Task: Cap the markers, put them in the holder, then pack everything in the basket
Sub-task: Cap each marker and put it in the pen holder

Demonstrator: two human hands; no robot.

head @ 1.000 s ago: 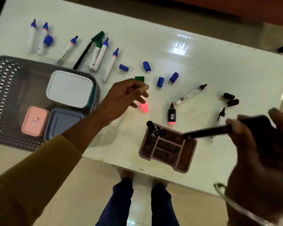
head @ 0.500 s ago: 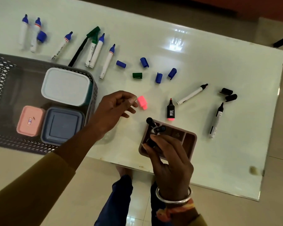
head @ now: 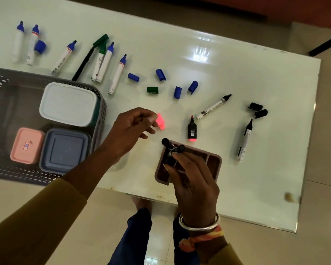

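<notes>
The right hand (head: pixel 195 180) is closest, by the near edge of the bench (head: pixel 246 197). It hangs over the holder (head: pixel 215 161), and its grip is curled round a black marker (head: pixel 170 159) that goes down into the holder's left side. Two more capped markers (head: pixel 165 142) stick up there. This hand is busy.

A bit farther in and to the left is the left hand (head: pixel 130 131). Its grip is pinched on the pink cap (head: pixel 160 121), with the thumb and a finger squeezing it. The cap is up off the bench.

The pen that this cap likely fits is the pink highlighter (head: pixel 192 130). It lies flat just past the far side of the holder, to the right of the pink cap and near it. Its long side runs from near to far. The bare tip points at the far edge and the pink end points at the holder. So the cap has to go right and come onto the tip from the far side, or a hand has to pick the pen up. The left hand is nearer and already has the cap.

The basket (head: pixel 100 119) sits at the left edge with boxes in it. Farther out lie blue caps (head: pixel 178 92), a green cap (head: pixel 152 90) and black caps (head: pixel 258 109). Open markers (head: pixel 117 75) wait toward the far left corner.
</notes>
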